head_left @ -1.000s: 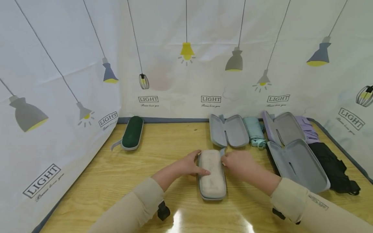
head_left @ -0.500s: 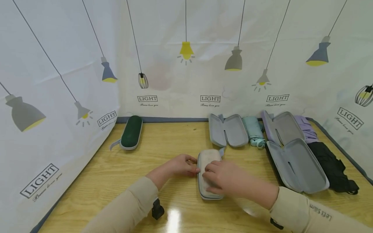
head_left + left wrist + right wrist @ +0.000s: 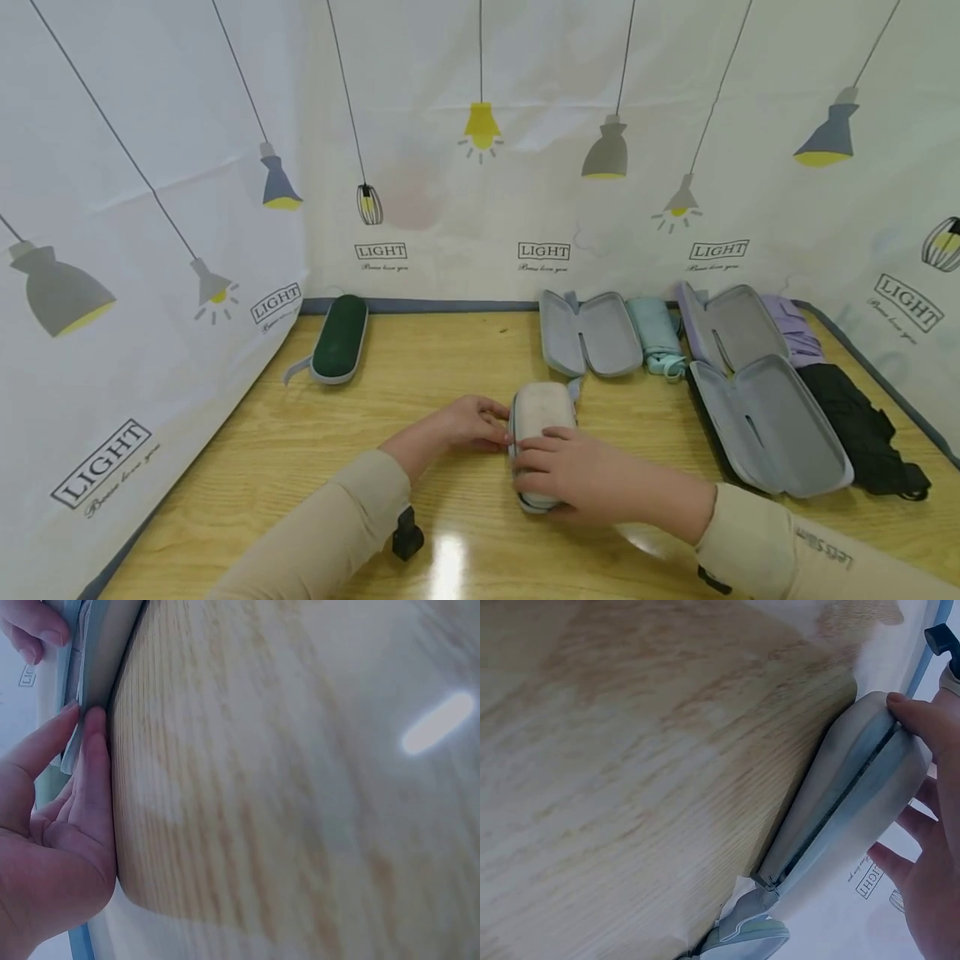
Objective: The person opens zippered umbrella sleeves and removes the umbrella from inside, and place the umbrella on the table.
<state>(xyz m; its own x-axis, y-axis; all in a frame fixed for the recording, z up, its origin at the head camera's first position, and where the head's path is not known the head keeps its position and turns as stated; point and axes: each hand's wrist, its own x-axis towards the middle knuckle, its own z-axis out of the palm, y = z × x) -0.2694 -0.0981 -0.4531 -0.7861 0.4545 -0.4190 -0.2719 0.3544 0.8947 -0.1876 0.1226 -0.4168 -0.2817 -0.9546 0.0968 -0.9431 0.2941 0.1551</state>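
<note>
On the wooden table before me lies a cream zip case (image 3: 542,406) with grey trim and a grey strap at its far end. My left hand (image 3: 471,425) pinches its left edge; in the left wrist view the thumb (image 3: 52,735) sits at a gap between two grey rims, other fingers lower down. My right hand (image 3: 573,471) lies across the lid, fingers curled over its left side. From the right wrist view, its thumb (image 3: 911,712) holds the near end of the case (image 3: 870,780), whose side shows a dark seam. The inside of the case is hidden.
At the back left is a closed dark green case (image 3: 340,337). An open grey-lined case (image 3: 611,333) stands behind, beside a rolled teal bundle (image 3: 654,333). Further right are a purple open case (image 3: 738,321), a black one (image 3: 787,425), and folded purple (image 3: 793,329) and black fabric (image 3: 858,429).
My right hand has left the strap end and moved nearer, onto the lid. The left thumb has slid from the top to the left edge. The lid's left rim now stands slightly apart.
</note>
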